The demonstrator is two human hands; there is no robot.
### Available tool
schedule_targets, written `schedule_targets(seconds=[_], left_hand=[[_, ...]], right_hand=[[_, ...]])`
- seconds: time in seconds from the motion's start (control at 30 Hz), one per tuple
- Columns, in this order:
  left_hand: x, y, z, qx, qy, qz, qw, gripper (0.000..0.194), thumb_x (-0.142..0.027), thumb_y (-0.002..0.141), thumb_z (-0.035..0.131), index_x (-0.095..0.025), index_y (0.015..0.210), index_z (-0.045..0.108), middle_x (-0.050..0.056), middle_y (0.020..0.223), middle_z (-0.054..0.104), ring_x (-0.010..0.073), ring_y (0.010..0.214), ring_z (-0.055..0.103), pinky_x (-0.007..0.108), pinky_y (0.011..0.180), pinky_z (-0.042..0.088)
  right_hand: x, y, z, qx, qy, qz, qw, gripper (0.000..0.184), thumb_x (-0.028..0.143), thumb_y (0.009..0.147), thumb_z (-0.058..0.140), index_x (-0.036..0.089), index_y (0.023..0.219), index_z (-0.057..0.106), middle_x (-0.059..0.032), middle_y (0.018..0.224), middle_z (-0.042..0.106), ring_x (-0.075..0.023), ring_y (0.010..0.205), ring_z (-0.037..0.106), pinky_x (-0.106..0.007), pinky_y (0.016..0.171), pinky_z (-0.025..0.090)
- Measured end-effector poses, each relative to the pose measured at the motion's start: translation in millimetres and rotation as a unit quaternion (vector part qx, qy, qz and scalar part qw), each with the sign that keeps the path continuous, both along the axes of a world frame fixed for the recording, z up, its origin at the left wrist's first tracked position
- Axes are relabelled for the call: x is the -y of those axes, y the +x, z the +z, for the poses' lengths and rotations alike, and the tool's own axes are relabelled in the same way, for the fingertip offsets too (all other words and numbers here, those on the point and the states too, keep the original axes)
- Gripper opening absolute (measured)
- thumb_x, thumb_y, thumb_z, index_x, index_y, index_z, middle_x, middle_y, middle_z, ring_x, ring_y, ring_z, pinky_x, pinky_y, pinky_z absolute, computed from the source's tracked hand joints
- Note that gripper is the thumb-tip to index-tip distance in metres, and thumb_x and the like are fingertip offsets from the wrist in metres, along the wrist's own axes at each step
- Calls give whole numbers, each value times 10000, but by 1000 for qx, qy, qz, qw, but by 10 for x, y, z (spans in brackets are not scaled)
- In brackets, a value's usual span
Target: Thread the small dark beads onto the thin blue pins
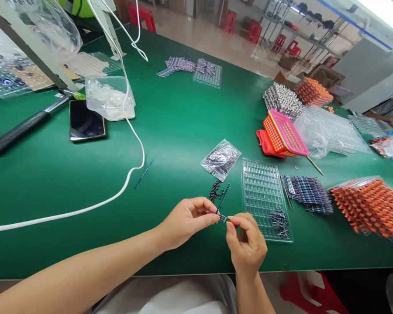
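My left hand (188,220) pinches a thin dark blue strip (223,199) near its lower end, over the green table (170,131). My right hand (247,242) is closed in a pinch on a tiny part at the strip's tip; I cannot make out what it is. Just beyond the hands lies a small heap of black beads (215,190) and a clear bag of dark parts (220,159). To the right sits a clear plastic tray (260,187) with a few finished pieces (280,221) at its near end.
A pile of blue strips (309,192) and stacked orange parts (371,205) lie right of the tray. An orange-pink basket (283,133) stands farther back. A white cable (131,131), a phone (85,122) and a hammer (22,126) are on the left.
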State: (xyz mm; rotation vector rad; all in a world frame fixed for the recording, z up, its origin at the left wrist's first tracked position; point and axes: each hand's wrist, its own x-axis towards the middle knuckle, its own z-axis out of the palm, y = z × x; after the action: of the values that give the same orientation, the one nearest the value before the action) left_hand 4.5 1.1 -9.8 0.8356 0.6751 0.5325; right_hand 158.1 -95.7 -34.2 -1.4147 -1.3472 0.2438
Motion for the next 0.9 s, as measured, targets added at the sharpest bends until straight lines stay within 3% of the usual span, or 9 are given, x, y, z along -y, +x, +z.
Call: schedule_targets(seconds=[0.27,0.57,0.9], left_hand=[[-7,-2,7,-14,17,-2,1000,219,-277,713,810,-152,778,643,0,763,677,131,744,616,284,768,490],[16,-3,16,-26,36,-6,999,186,-255,729,793,-148,780,650,2,770,673,132,750,615,271,758,484],[25,-5,16,-40,61,-5,997,194,-282,739,780,-152,782,643,16,777,671,148,762,616,289,766,495]], right_hand=[[5,-4,4,19,4,0,1000,234,39,832,635,216,985,651,-17,818,637,-136,689,601,-246,548,475],[10,2,-4,-78,-63,9,995,104,128,882,604,213,923,648,-18,817,609,-126,654,576,-241,531,469],[-6,-3,54,-72,-68,28,995,89,140,890,599,205,924,649,-25,804,610,-129,641,586,-238,509,470]])
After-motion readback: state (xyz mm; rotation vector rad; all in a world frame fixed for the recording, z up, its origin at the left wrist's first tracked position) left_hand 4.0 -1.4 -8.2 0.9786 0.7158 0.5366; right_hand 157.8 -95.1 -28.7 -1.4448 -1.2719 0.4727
